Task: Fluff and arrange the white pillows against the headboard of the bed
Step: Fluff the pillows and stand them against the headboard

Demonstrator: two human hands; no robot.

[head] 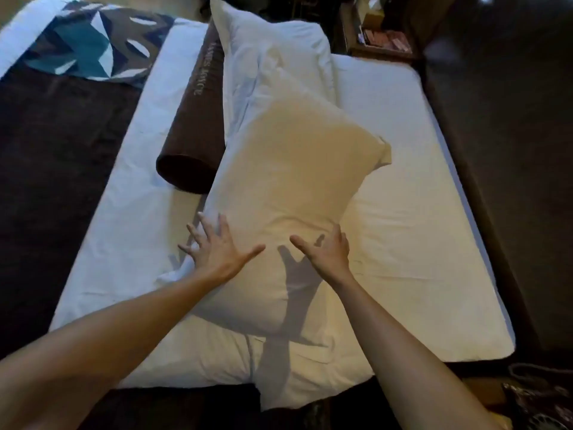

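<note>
Centrally, the bed point(403, 197) fills the view, its white sheet running from 11 o'clock to 5 o'clock. The right edge of the mattress borders a dark floor strip at 3 o'clock; the near corner ends at 5 o'clock. Bare sheet lies open at 3 to 4 o'clock and at 9 o'clock beside the pillows.

A dark brown bed runner point(46, 181) covers the sheet at 9 to 10 o'clock, with a patterned teal, brown and white cushion point(83, 48) on it at 11 o'clock. A brown bolster point(195, 119) with lettering lies lengthwise at 11 o'clock, touching the left sides of two pillows. A bedside shelf point(384, 35) with small boxes stands at 1 o'clock, off the mattress.

Three white pillows are stacked in a line. The far pillow point(273, 51) lies at 12 o'clock. The middle pillow point(288, 169) lies at centre, overlapping the far one and resting partly on the near pillow point(297, 367) at 6 o'clock, which overhangs the near mattress edge.

The left hand point(214, 246) is spread wide, fingers straight, palm down on the left lower part of the middle pillow. The right hand point(325, 249) is extended, thumb out, touching the same pillow's lower right side. Neither hand grips anything.
</note>
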